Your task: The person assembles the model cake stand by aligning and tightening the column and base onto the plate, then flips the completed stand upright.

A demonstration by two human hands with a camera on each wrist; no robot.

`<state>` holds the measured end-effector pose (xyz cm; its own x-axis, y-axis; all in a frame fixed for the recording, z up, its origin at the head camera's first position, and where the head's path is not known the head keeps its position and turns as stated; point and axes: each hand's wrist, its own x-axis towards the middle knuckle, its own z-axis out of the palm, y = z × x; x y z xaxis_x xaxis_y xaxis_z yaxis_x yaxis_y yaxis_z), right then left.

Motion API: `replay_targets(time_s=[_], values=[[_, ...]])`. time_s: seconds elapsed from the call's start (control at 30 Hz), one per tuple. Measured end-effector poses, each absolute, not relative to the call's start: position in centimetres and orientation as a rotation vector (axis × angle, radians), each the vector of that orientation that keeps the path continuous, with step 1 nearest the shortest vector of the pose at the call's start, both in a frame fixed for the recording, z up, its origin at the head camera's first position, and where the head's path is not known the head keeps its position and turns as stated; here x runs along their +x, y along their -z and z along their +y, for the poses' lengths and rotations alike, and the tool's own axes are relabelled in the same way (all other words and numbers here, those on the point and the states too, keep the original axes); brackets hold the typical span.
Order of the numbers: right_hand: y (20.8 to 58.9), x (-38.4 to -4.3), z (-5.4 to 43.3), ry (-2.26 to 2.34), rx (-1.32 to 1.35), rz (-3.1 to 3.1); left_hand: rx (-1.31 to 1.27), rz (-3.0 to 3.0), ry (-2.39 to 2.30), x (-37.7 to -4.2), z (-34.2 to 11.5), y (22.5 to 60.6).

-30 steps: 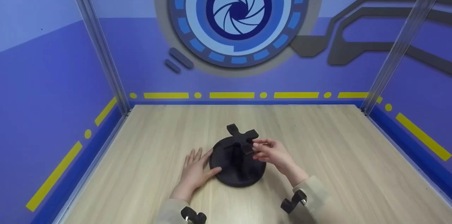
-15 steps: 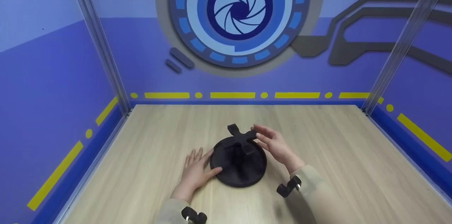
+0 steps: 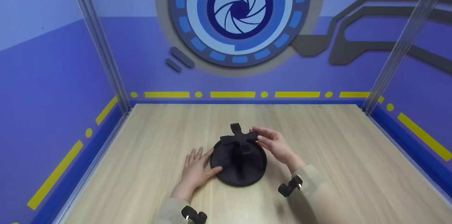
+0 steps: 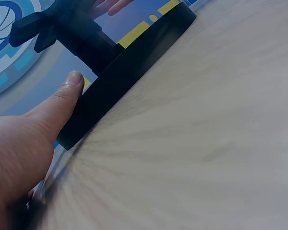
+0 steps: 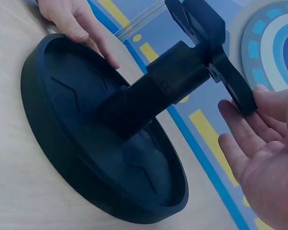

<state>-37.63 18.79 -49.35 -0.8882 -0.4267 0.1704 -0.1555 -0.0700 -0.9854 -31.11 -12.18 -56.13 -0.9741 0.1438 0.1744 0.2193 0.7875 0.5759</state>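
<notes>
A black pedestal stands upright on the table, with a round, rimmed base [image 3: 226,167], a short ribless post [image 5: 158,86] and a four-armed, cross-shaped head [image 3: 240,138] on top. My left hand [image 3: 196,171] lies at the base's left side, fingers straight and spread, the thumb [image 4: 62,98] resting against the rim. At the head's right arm is my right hand [image 3: 279,144]. Its thumb and fingers pinch the end of that arm in the right wrist view, while the lower fingers stay loosely bent below it.
The pale wooden table [image 3: 169,125] is bounded by a blue printed back wall [image 3: 300,83] and side walls, with metal posts [image 3: 102,51] at the far corners. Each sleeve carries a small black wrist mount [image 3: 289,186].
My right hand has shifted from the head's near right arm to its farther one and pinches it. The cross-shaped head has turned slightly clockwise. My left hand keeps its place on the base.
</notes>
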Motion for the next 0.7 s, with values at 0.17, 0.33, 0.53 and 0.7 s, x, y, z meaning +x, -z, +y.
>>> replay_targets(time_s=[0.17, 0.33, 0.53, 0.7], values=[[49.3, -37.2, 19.2, 2.022, -0.659, 2.063, -0.293, -2.858, 0.939, -31.1, -12.2, 56.0], [49.0, -36.7, 19.4, 1.951, -0.657, 2.132, -0.296, -2.856, 0.931, -31.1, -12.2, 56.0], [48.9, -36.2, 19.5, 1.858, -0.654, 2.206, -0.304, -2.855, 0.919, -31.0, -12.2, 56.0], [48.8, -35.8, 19.3, 1.823, -0.653, 2.247, -0.307, -2.861, 0.934, -31.0, -12.3, 56.0]])
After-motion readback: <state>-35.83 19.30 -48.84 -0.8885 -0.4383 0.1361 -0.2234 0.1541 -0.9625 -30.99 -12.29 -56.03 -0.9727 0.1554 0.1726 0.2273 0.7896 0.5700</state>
